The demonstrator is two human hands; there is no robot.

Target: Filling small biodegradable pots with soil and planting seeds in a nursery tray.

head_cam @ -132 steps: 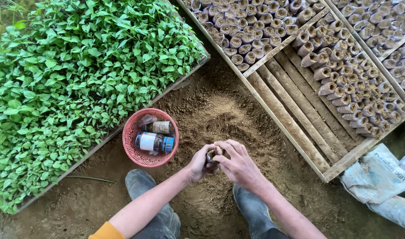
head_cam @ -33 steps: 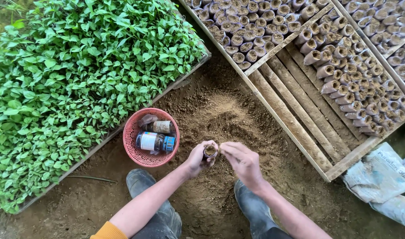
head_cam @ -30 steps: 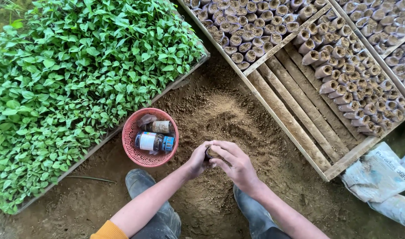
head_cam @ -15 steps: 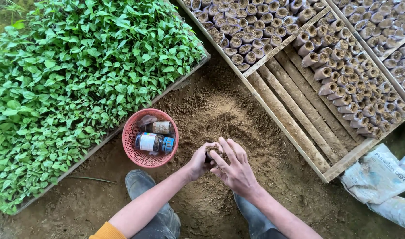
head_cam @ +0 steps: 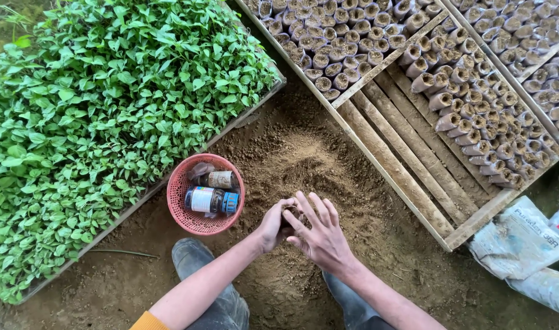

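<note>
Left hand: my left hand (head_cam: 272,225) is curled shut around a small soil-filled pot (head_cam: 290,215), gripping it from the side; only the pot's dark top shows between my hands.
Right hand: my right hand (head_cam: 319,232) lies flat and open, fingers (head_cam: 316,208) spread, the palm pressed against the pot's top and touching my left hand. It grips nothing.
Pot's place: held over the soil heap (head_cam: 304,156), just above my knees, to the right of the red basket.
Red basket: the round red basket (head_cam: 180,214) sits on the ground just beside my left hand, holding a dark bottle (head_cam: 211,200) with a blue cap, a smaller brown bottle (head_cam: 221,179) and some clear plastic.
Seedlings: a tray of green seedlings (head_cam: 102,116) fills the left side, its edge near the basket.
Wooden tray: the wooden frame (head_cam: 389,162) to the right holds rows of filled pots (head_cam: 475,116) at its far part; the near slats are bare.
Bags: white sacks (head_cam: 524,244) lie at the right edge, well apart from my hands.
Legs: my dark trousers (head_cam: 212,293) show at the bottom.
</note>
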